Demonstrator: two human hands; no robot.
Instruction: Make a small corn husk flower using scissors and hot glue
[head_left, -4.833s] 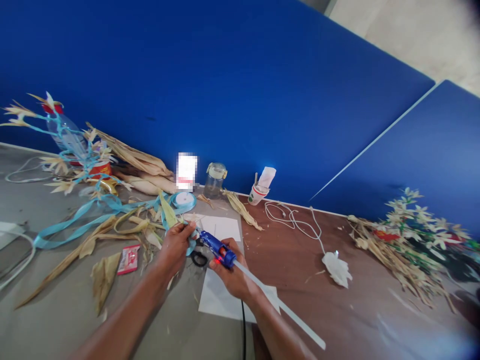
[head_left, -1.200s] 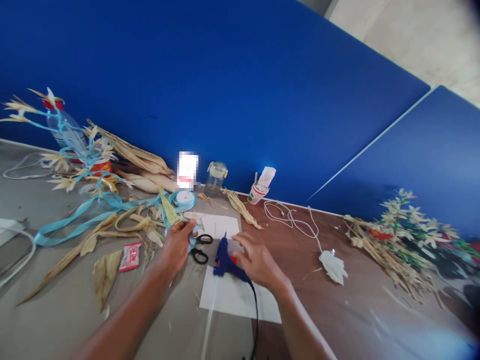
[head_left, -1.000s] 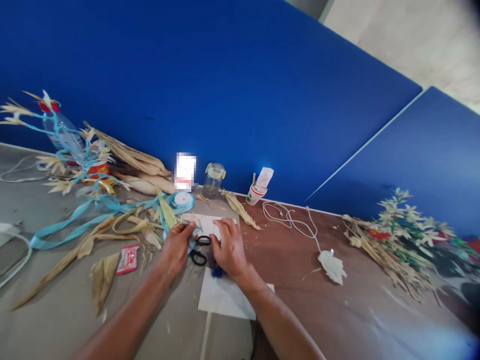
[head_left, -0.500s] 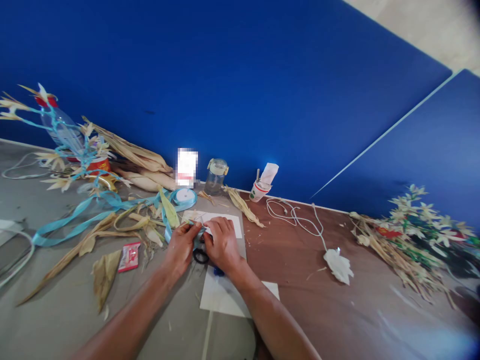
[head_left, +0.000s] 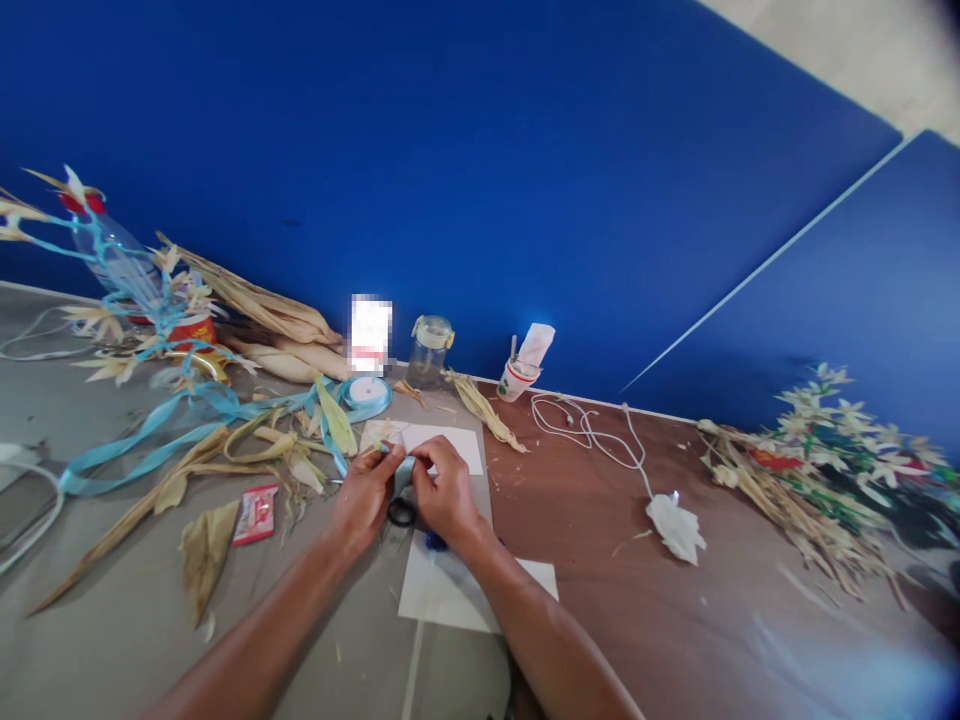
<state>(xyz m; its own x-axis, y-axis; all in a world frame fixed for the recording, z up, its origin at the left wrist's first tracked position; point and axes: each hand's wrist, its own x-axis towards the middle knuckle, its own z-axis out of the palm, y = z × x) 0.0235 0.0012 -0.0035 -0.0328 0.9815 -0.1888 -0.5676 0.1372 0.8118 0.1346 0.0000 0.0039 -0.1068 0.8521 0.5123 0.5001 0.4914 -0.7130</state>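
Note:
A short stretch of light blue ribbon (head_left: 403, 476) spans the gap between my hands. My left hand (head_left: 366, 497) pinches it between thumb and fingers, with a thin tip of something showing above the fingertips. On the other side, my right hand (head_left: 447, 492) is closed on the ribbon with thumb and forefinger. More ribbon trails from behind my left hand toward a ribbon spool (head_left: 367, 391). Just below my fingers lies a black ring-shaped roll (head_left: 402, 513). White paper sheets (head_left: 457, 447) lie beneath and behind the hands.
Dried corn husks (head_left: 169, 478) and a red packet (head_left: 256, 515) lie to the left. A lidded jar (head_left: 430, 352) and a paper cup (head_left: 517, 381) stand by the blue partition (head_left: 480, 180). A white cable (head_left: 592, 432), crumpled tissue (head_left: 676, 527) and husk flowers (head_left: 840, 425) are at right.
My hands have come slightly apart at the fingertips, and more of the blue ribbon shows between them. The right hand has turned a little. The view has shifted slightly.

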